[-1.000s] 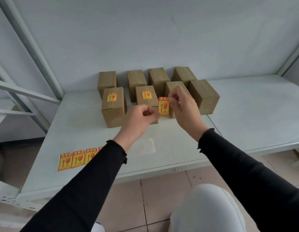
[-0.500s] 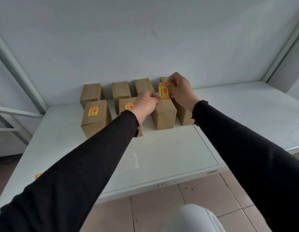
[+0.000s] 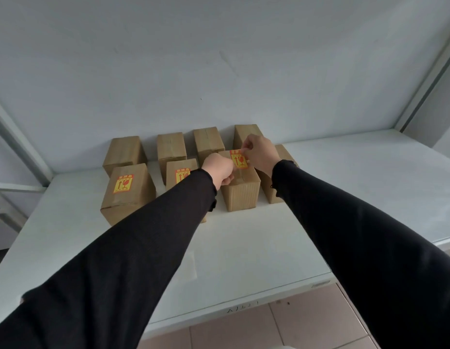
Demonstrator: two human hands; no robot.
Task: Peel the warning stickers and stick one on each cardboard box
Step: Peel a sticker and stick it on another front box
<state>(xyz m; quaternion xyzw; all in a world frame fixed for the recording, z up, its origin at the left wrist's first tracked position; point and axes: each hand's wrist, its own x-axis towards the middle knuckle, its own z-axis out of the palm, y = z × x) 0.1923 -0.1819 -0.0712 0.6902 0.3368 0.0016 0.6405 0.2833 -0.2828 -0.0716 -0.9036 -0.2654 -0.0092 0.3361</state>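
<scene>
A person in black sleeves reaches over a white tabletop (image 3: 370,172) toward two rows of small cardboard boxes. The right hand (image 3: 260,153) pinches the top edge of a yellow-and-red warning sticker (image 3: 239,159) between thumb and fingertips, so that grip is clamped on the sticker. The left hand (image 3: 220,170) is curled at the sticker's lower left corner, resting on the top of the third front-row box (image 3: 241,190); whether it pinches that corner or only steadies it cannot be told. The sticker lies over the far part of this box's top face, between the two hands, and seems to be partly laid down. It looks thin, feather-light and floppy, with a tacky back that would likely curl or cling to fingers, so holding it by opposite edges and smoothing from one side seems wise. The box looks light and stiff, and could slide if pushed. Two boxes to the left already wear stickers: the front left box (image 3: 128,195) and its neighbour (image 3: 181,170), partly hidden by the left sleeve. The back row is bare.
</scene>
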